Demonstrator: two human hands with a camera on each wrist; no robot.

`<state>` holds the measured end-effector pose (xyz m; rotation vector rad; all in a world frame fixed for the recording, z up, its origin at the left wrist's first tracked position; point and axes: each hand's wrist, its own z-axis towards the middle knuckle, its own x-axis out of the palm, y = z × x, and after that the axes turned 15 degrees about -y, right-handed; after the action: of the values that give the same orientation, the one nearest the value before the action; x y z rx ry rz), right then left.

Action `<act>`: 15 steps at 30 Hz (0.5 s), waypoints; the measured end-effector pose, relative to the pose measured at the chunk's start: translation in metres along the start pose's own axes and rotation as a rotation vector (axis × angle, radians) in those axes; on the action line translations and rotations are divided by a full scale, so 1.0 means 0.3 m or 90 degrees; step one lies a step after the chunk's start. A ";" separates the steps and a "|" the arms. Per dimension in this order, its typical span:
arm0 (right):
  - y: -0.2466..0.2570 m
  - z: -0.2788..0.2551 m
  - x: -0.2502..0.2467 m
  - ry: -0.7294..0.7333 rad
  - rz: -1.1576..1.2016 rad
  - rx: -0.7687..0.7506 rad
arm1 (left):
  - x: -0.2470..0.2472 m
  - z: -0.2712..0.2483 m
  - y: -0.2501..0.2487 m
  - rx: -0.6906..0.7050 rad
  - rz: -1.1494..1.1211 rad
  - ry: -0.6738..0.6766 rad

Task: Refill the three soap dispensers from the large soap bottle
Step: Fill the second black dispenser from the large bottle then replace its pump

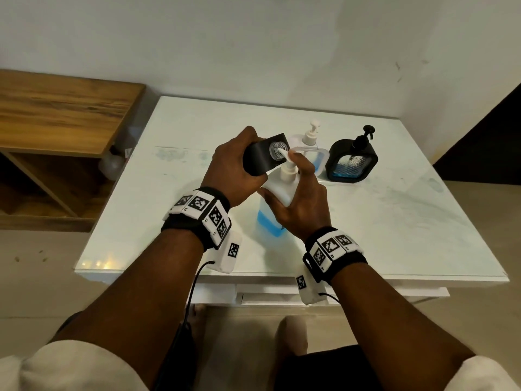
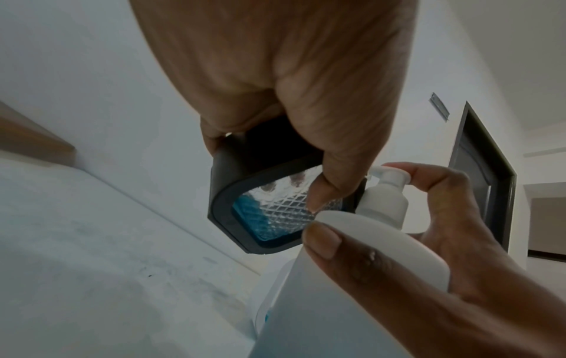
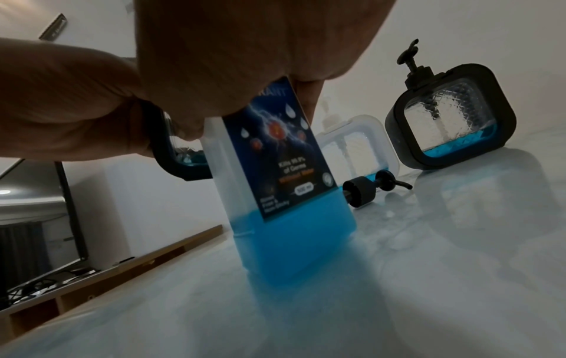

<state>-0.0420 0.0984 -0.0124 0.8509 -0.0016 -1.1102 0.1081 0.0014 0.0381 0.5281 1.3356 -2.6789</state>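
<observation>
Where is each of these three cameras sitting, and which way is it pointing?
Head: worn on the head, looking down at the white table; both forearms and hands show.
Left wrist: looks along the left hand at the black dispenser it holds.
Right wrist: looks along the right hand at the large soap bottle.
All share that bottle.

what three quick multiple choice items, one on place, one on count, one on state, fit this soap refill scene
1. Where is the loose black pump cap?
A on the white table
B on the wooden shelf
C in a hand

2. How many dispensers stand on the white table?
A one
B two
C three

3. The black square dispenser in the left hand is
A upright
B tilted, mouth at the large bottle's white pump
C capped

Key: A, it lies beside the large bottle; B, one white-framed, one black; B, its open neck meets the nozzle.
</observation>
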 end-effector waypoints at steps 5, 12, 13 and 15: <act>0.002 -0.001 0.002 0.002 -0.007 0.005 | 0.005 0.002 0.001 -0.010 0.000 0.001; 0.025 -0.009 0.008 0.006 -0.052 0.026 | -0.005 0.009 0.005 -0.011 0.009 -0.001; 0.025 -0.010 0.010 0.008 -0.052 0.028 | -0.007 0.011 0.006 -0.011 0.009 -0.001; 0.022 -0.010 0.011 0.006 -0.050 0.028 | -0.011 0.013 0.008 -0.016 0.008 0.000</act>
<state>-0.0341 0.0988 -0.0120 0.9012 0.0153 -1.1830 0.1108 -0.0034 0.0398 0.5323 1.3584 -2.6490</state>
